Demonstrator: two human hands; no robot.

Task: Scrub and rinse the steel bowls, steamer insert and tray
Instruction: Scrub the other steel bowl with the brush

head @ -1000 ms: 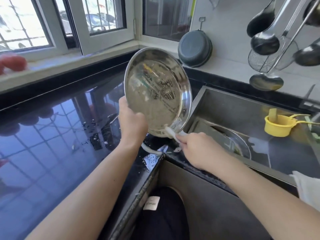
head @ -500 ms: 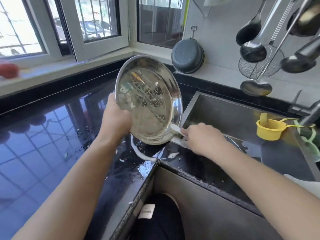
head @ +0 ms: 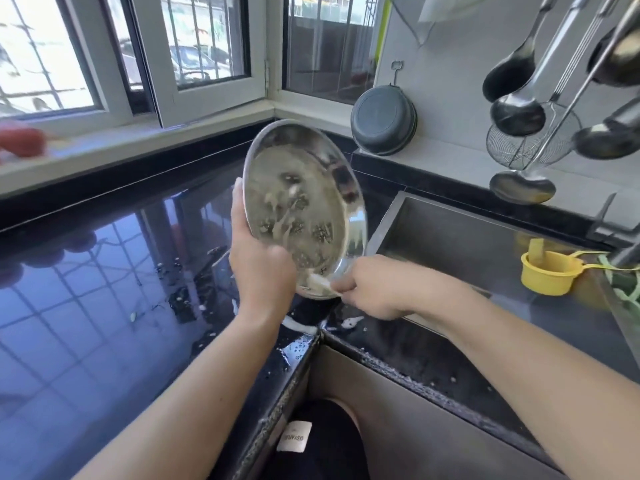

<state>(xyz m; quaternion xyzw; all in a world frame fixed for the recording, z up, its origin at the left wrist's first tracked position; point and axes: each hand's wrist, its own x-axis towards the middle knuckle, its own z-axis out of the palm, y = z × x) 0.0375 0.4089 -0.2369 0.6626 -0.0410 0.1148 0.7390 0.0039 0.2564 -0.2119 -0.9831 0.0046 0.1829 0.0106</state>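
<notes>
At the centre of the frame the person's left hand [head: 258, 261] grips the left rim of a round steel tray [head: 303, 209], thumb over the lower inner face and fingers curled behind the edge. The tray is held up on edge, tilted, its inner face turned toward the camera and streaked with suds (the surface is blurred, so finer detail cannot be made out). Just to the right, the right hand [head: 377, 289] is closed around a small pale scrubber [head: 320, 283], pinching it against the tray's lower rim.

Beneath both hands lies the glossy black countertop [head: 104, 306], wet and flecked with foam near its front corner. To the right of the hands the steel sink [head: 450, 237] is set into the counter, with a yellow cup [head: 549, 273] at its far right side. In the upper right of the frame ladles [head: 516, 112] and a wire skimmer [head: 526, 147] hang against the wall, and a dark round pan [head: 382, 119] hangs left of them, above the counter's back edge. Windows [head: 194, 39] fill the upper left, with a red blurred object [head: 20, 142] on the sill at the far left.
</notes>
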